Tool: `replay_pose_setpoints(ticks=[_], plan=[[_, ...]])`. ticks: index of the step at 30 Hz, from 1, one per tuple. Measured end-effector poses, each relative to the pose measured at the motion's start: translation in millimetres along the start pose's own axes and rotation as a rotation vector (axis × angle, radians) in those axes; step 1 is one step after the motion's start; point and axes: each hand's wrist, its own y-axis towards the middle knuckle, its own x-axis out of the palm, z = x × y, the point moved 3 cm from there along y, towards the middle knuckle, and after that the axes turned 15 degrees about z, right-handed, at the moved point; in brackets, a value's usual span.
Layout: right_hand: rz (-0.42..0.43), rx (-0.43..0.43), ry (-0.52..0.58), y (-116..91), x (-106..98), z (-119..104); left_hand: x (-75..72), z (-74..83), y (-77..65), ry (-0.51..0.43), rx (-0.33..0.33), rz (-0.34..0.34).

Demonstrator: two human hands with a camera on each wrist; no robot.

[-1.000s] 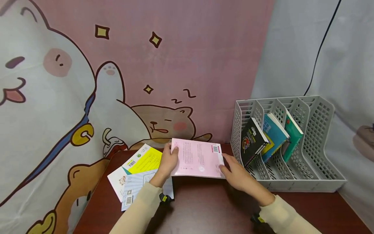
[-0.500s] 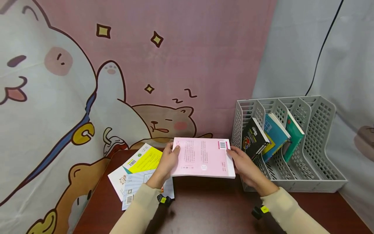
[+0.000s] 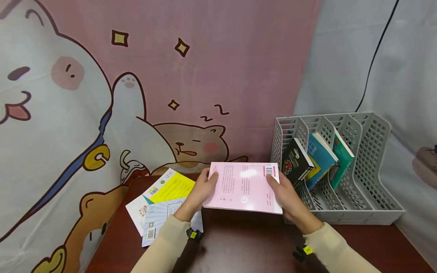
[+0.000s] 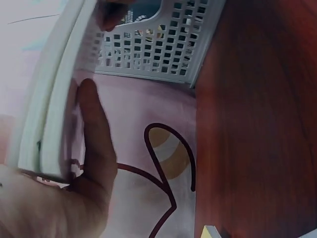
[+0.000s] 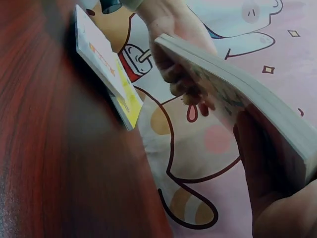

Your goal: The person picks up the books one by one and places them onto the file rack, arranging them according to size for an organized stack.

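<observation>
A pink book [image 3: 242,189], back cover with barcode facing up, is held above the table in both hands. My left hand [image 3: 203,191] grips its left side, thumb on the cover and fingers beneath. On the opposite side my right hand [image 3: 288,197] holds it the same way, its thumb near the barcode. The left wrist view shows the book's thick page edge [image 4: 49,114] with a line running along it, beside the left hand [image 4: 94,153]. In the right wrist view, fingers of the right hand [image 5: 252,168] lie against the underside.
Left on the red-brown table [image 3: 235,246] lies an overlapping pile: a yellow book [image 3: 174,187], a light blue book [image 3: 157,218] and a white book [image 3: 134,210]. At right stands a grey slotted rack [image 3: 345,216] with black [image 3: 295,165], blue [image 3: 322,155] and green [image 3: 341,159] books leaning inside.
The pink book has shifted slightly right with both hands. My right hand has moved from the book's lower right corner to farther up its right side, thumb now on the cover.
</observation>
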Motion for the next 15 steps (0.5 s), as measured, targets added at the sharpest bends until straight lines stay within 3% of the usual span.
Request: replay_pose_setpoints(ticks=[6, 10, 15], plan=[[0.015, 0.024, 0.004, -2.6, -0.5, 3.4, 2.2, -5.0, 0.1, 0.046, 0.006, -0.036], [0.007, 0.064, 0.011, -0.7, -1.9, 5.4, 1.2, -4.6, 3.8, 0.015, 0.025, -0.048], [0.024, 0.078, 0.006, 5.2, -9.8, 1.4, -2.6, -7.8, 13.0, -0.068, -0.012, -0.109]])
